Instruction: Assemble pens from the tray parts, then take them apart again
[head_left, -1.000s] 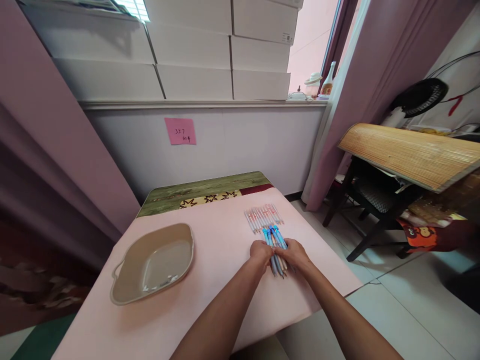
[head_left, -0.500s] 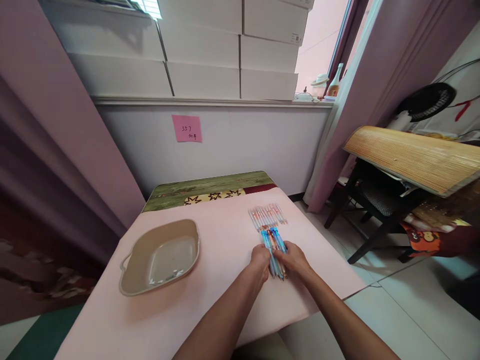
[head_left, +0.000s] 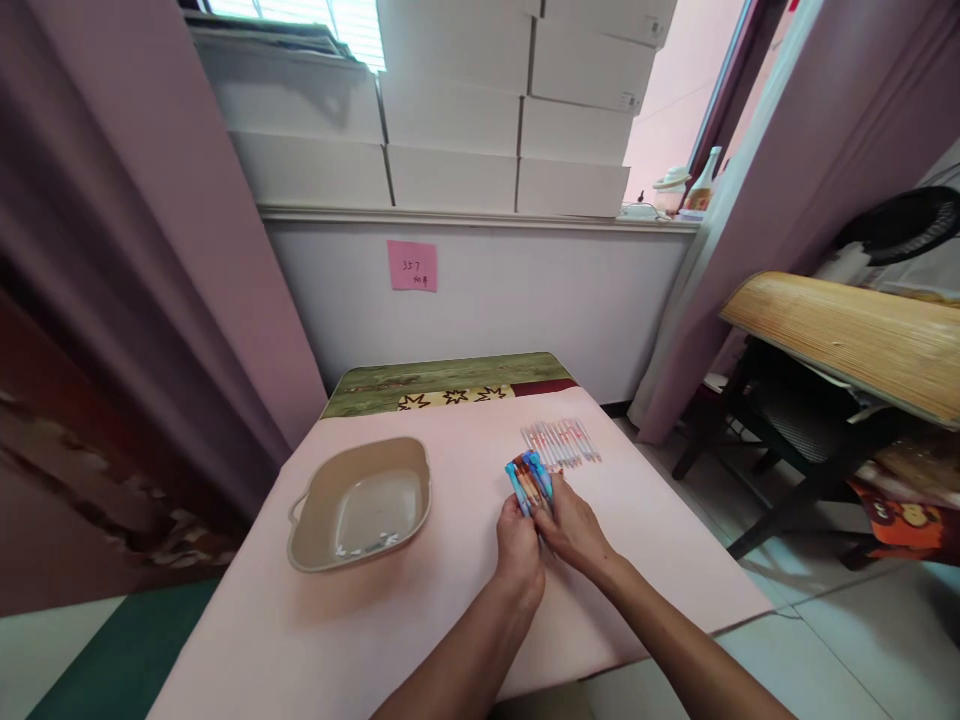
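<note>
A bundle of pens (head_left: 531,482) with blue and brown tops is gathered between my two hands, over the pink-covered table (head_left: 465,480). My left hand (head_left: 519,545) is closed around the bundle from the left. From the right, my right hand (head_left: 570,525) grips the same pens, its fingers wrapped over them. Their lower ends are hidden by my hands. Just beyond lies a row of pale pens (head_left: 561,443) with reddish markings, side by side on the table.
A beige basin (head_left: 360,500) with small white pieces inside stands on the table's left. White boxes (head_left: 450,120) are stacked on the sill behind. A pink note (head_left: 412,266) is on the wall. To the right are a dark chair (head_left: 795,410) and a bamboo mat (head_left: 847,335).
My hands have drawn the blue-topped pens into a tighter bundle and shifted them left, away from the pale row. The camera view has turned slightly left.
</note>
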